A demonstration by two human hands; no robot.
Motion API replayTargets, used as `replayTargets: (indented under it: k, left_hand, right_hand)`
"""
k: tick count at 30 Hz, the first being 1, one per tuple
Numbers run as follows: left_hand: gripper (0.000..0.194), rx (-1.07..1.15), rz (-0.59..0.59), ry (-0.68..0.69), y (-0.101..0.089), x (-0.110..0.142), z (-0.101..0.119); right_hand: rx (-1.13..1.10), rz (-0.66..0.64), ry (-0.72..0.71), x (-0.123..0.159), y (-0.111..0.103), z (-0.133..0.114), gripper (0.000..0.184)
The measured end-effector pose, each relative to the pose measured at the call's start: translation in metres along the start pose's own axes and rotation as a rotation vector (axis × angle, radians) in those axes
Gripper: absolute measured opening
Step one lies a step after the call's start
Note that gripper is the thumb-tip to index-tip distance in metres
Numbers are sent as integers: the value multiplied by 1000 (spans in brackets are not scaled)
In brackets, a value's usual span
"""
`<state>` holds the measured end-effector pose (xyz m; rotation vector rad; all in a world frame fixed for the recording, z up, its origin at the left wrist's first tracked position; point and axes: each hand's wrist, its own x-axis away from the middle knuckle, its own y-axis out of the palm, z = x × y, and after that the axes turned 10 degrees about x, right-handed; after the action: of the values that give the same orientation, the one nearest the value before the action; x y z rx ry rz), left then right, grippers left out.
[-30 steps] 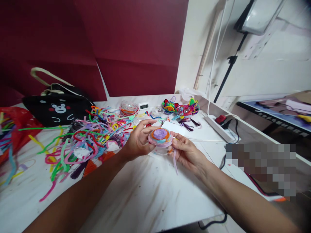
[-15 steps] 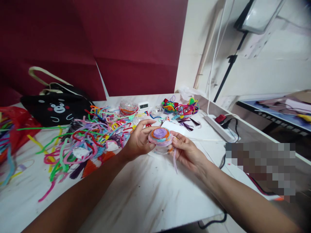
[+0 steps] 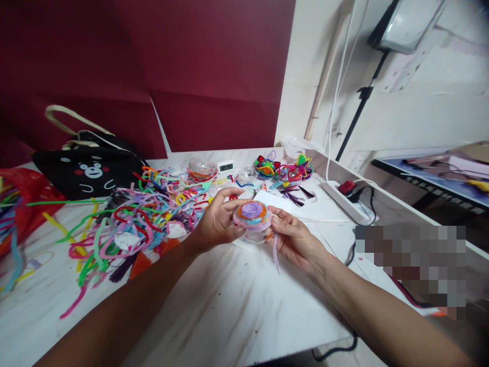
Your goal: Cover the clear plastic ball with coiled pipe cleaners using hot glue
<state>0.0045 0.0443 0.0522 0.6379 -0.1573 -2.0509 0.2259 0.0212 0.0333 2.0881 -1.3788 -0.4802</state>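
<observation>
Between my hands, above the white table, is a clear plastic ball (image 3: 252,235) whose top is covered by a coil of pipe cleaners (image 3: 251,210) in purple, orange, blue and pink. My left hand (image 3: 219,221) grips its left side, thumb at the front and fingers behind. On the right side, my right hand (image 3: 290,234) pinches the edge with thumb and fingers. A loose lilac pipe cleaner end (image 3: 276,255) hangs down beside the right fingers. The fingertips behind the ball are partly hidden.
A tangled heap of pipe cleaners (image 3: 145,219) spreads over the left of the table. Behind stand a partly wrapped clear ball (image 3: 201,171), a small digital clock (image 3: 225,166) and colourful finished pieces (image 3: 292,173). A black bag (image 3: 93,168) is back left; a power strip (image 3: 349,203) lies right.
</observation>
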Motion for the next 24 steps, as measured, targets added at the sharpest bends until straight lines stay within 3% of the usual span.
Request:
replayTargets:
  k: [8,13,24]
  left_hand:
    - [74,-15,87,-16,9,-1,3]
    - [75,-24,70,-27,6,0,-1]
    - [78,45,87,-95,0,5,-10]
  right_hand:
    - [27,-1,-2,-1,-3,3,56]
    - [20,30,11,-2,-2,3,63]
    - [25,53,46,-6,-4,4,56]
